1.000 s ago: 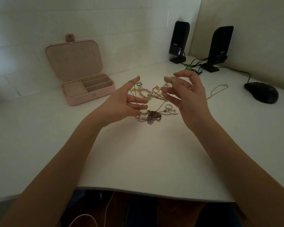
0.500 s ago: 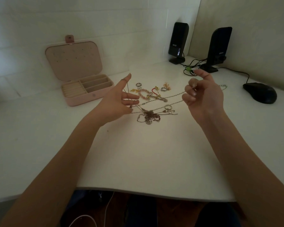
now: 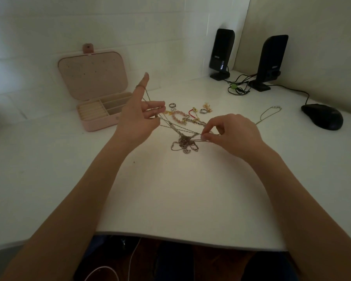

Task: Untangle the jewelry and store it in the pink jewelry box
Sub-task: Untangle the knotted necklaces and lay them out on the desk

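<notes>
**Mia:** What is the right hand (image 3: 234, 134) doing?

**Ben:** Its grip is pinching a thin silver chain (image 3: 182, 129) low down, just over the white counter (image 3: 170, 199). Half a second ago that hand was up high, with its fingers curled. Now it has come down next to the dark knotted clump of chains (image 3: 183, 143).

**Mia:** And the left hand (image 3: 142, 116)?

**Ben:** It stays up. Its fingers are spread out, and the chain loops round the pointer finger and two more fingers. So the chain is pulled tight from that hand down to the clump.

**Mia:** What does that mean?

**Ben:** I think the right hand is now picking at the knot. Nothing is free yet.

**Mia:** Where is the rest?

**Ben:** A pink bead bracelet (image 3: 179, 117), small rings (image 3: 172, 105) and gold bits (image 3: 207, 107) lie on the counter behind the clump. The pink jewelry box (image 3: 101, 122) sits open at the back left, well apart. I can see no jewelry in it.

**Mia:** Any words to read?

**Ben:** The nearer black speaker (image 3: 221, 51) has a small white label. It is too tiny to read.
</notes>
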The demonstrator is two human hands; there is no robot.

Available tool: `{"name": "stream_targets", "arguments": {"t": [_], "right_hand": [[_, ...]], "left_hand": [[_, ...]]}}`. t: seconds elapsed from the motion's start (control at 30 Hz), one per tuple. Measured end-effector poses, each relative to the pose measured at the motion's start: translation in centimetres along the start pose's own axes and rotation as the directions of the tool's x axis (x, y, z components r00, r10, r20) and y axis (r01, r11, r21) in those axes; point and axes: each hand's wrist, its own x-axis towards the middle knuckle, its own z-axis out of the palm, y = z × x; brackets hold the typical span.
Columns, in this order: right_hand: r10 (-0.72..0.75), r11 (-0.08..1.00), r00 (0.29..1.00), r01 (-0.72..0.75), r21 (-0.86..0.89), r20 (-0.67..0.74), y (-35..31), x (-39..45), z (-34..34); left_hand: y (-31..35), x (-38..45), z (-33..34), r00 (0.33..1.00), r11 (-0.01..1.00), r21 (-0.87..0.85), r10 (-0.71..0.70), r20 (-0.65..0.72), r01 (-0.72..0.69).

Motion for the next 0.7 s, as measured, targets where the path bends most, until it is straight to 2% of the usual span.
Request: {"name": "stream_targets", "arguments": {"t": [0.07, 0.13, 0.2, 0.3, 0.4, 0.5, 0.6, 0.67, 0.7], "right_hand": [[0.004, 0.978, 0.999, 0.004, 0.207, -0.039, 0.3, 0.2, 0.4], [0.030, 0.916, 0.996, 0.006, 0.402, -0.082, 0.2, 0.3, 0.4], [0.038, 0.869, 0.997, 0.002, 0.495, -0.070, -0.1, 0.3, 0.3], [-0.005, 0.898, 1.000, 0.001, 0.439, 0.008, -0.4, 0.1, 0.6], [-0.082, 0.920, 0.989, 0.027, 0.392, 0.123, -0.9, -0.2, 1.1], [-0.156, 0.923, 0.965, 0.068, 0.378, 0.208, -1.4, -0.4, 1.5], [-0.226, 0.946, 0.934, 0.143, 0.292, 0.277, -1.9, -0.6, 1.9], [-0.244, 0.957, 0.937, 0.191, 0.217, 0.251, -2.0, -0.6, 2.3], [-0.238, 0.958, 0.953, 0.198, 0.208, 0.188, -2.1, -0.6, 2.4]], "left_hand": [[-0.1, 0.2, 0.0, 0.999, 1.000, -0.023, -0.012, -0.040, 0.011], [-0.3, 0.5, -0.3, 0.996, 0.992, -0.119, -0.046, -0.079, 0.036], [-0.2, 0.6, -0.5, 0.990, 0.962, -0.262, -0.101, -0.095, 0.073], [0.5, 0.6, -0.6, 0.980, 0.848, -0.510, -0.193, -0.047, 0.142], [1.0, 0.5, -0.2, 0.973, 0.728, -0.658, -0.231, 0.030, 0.193], [1.0, 0.4, 0.1, 0.964, 0.630, -0.738, -0.246, 0.104, 0.241], [0.9, 0.4, 0.3, 0.950, 0.550, -0.777, -0.236, 0.207, 0.306], [0.9, 0.4, 0.4, 0.942, 0.530, -0.780, -0.227, 0.246, 0.332], [0.9, 0.3, 0.5, 0.940, 0.531, -0.777, -0.222, 0.257, 0.338]]}}
